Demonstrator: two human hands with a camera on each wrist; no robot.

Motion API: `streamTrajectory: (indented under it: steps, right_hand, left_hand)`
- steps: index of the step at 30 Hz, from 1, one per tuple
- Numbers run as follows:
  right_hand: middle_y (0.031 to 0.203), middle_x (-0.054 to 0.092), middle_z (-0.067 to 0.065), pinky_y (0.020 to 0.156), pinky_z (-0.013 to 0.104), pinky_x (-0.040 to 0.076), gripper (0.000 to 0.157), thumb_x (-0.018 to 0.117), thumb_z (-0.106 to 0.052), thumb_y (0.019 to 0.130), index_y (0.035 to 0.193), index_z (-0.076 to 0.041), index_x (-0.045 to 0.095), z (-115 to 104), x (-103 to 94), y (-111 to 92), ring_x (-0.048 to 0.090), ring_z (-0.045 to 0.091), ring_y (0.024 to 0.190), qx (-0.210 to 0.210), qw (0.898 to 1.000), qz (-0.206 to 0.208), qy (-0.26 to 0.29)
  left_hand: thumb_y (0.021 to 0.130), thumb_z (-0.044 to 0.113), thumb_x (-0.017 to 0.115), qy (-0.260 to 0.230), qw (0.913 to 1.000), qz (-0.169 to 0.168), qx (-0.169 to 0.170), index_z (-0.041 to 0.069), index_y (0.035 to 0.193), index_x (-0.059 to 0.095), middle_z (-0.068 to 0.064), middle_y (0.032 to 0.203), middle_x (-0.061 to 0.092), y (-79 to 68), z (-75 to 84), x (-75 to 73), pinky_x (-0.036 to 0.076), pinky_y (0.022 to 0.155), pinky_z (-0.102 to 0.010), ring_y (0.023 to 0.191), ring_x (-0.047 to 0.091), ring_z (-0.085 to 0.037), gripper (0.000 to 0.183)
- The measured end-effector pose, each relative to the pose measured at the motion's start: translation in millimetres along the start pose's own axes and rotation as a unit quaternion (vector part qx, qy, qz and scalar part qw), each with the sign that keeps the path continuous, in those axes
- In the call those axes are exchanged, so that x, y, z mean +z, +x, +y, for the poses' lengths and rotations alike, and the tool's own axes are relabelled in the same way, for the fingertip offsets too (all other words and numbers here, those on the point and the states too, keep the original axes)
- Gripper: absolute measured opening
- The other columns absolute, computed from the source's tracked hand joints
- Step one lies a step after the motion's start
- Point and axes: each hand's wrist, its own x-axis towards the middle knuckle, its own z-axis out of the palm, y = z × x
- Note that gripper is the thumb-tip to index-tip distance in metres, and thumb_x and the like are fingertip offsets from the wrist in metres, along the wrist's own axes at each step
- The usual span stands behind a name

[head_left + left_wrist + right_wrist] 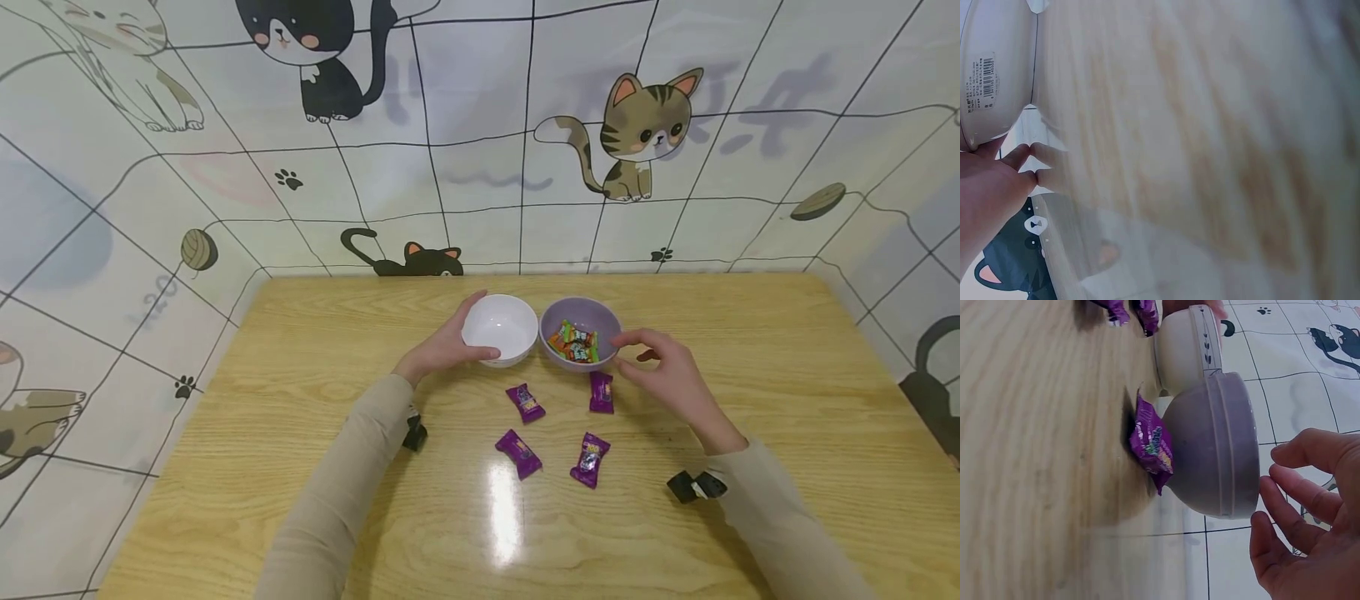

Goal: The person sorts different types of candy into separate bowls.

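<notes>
My left hand point(447, 337) grips the white bowl point(501, 327) from its left side, thumb along the near wall and fingers behind. In the left wrist view, a barcode label shows on that bowl's point(1013, 75) underside. Right beside it stands the purple bowl point(551, 357), with several orange and green wrapped candies point(577, 343) inside. My right hand point(667, 375) is at the purple bowl's right rim, fingers loosely bent and thumb apart. From the right wrist, its fingertips appear at or very near the rim; contact is uncertain. A purple-wrapped candy point(1151, 444) lies close to this bowl.
Several purple-wrapped candies lie on the wooden table point(300, 400) in front of the bowls, one point(519, 454) at the near left and another point(590, 460) at the near right. Behind the table hangs a cat-print backdrop point(480, 183). Black devices point(697, 486) sit at both wrists.
</notes>
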Motion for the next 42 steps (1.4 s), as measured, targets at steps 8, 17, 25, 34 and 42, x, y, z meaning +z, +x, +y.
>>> streamTrajectory:
  steps: [8, 17, 25, 34, 42]
  right_hand:
    - [0.112, 0.063, 0.014, 0.083, 0.032, 0.047, 0.022, 0.068, -0.004, 0.089, 0.11, 0.0, 0.067, 2.5, -0.2, -8.6, 0.053, 0.028, 0.107, 0.009, 1.0, 0.023, 0.008]
    - [0.108, 0.065, 0.016, 0.08, 0.03, 0.05, 0.02, 0.068, -0.001, 0.087, 0.107, 0.001, 0.067, 5.9, -0.2, -16.3, 0.056, 0.028, 0.101, 0.023, 1.0, 0.015, 0.001]
    - [0.108, 0.065, 0.017, 0.08, 0.034, 0.05, 0.023, 0.068, -0.003, 0.087, 0.109, 0.003, 0.066, 13.6, 3.0, -18.5, 0.058, 0.031, 0.1, 0.042, 0.999, -0.031, 0.015]
    - [0.117, 0.061, 0.023, 0.086, 0.049, 0.05, 0.036, 0.072, -0.01, 0.087, 0.117, 0.007, 0.062, 21.3, 8.1, -12.9, 0.055, 0.039, 0.108, 0.066, 0.993, -0.101, 0.0]
    - [0.116, 0.061, 0.024, 0.087, 0.052, 0.046, 0.042, 0.075, -0.014, 0.083, 0.118, 0.007, 0.062, 25.0, 13.2, -8.0, 0.055, 0.039, 0.106, 0.067, 0.99, -0.124, -0.018]
  left_hand:
    - [0.082, 0.017, 0.078, -0.001, 0.9999, -0.012, 0.004, 0.021, 0.156, 0.005, -0.015, 0.154, 0.024, 1.0, -0.3, -0.7, 0.024, 0.111, -0.046, 0.137, 0.03, -0.032, 0.104]
    - [0.083, 0.013, 0.076, -0.01, 0.9998, -0.017, 0.0, 0.012, 0.155, 0.008, -0.018, 0.152, 0.026, -10.3, 23.3, -3.6, 0.026, 0.11, -0.045, 0.136, 0.031, -0.033, 0.099]
    - [0.08, 0.017, 0.08, -0.011, 0.9999, -0.002, 0.001, 0.023, 0.156, 0.01, -0.012, 0.152, 0.028, 0.4, -1.2, -0.6, 0.026, 0.111, -0.044, 0.136, 0.032, -0.029, 0.103]
    - [0.08, 0.018, 0.08, -0.007, 1.0, -0.001, -0.001, 0.024, 0.156, 0.011, -0.012, 0.152, 0.028, 0.0, -0.8, -0.9, 0.026, 0.11, -0.045, 0.136, 0.032, -0.029, 0.103]
    - [0.08, 0.018, 0.08, -0.004, 1.0, -0.003, 0.001, 0.023, 0.156, 0.01, -0.012, 0.153, 0.028, 0.1, -0.9, -1.0, 0.026, 0.111, -0.045, 0.136, 0.032, -0.029, 0.103]
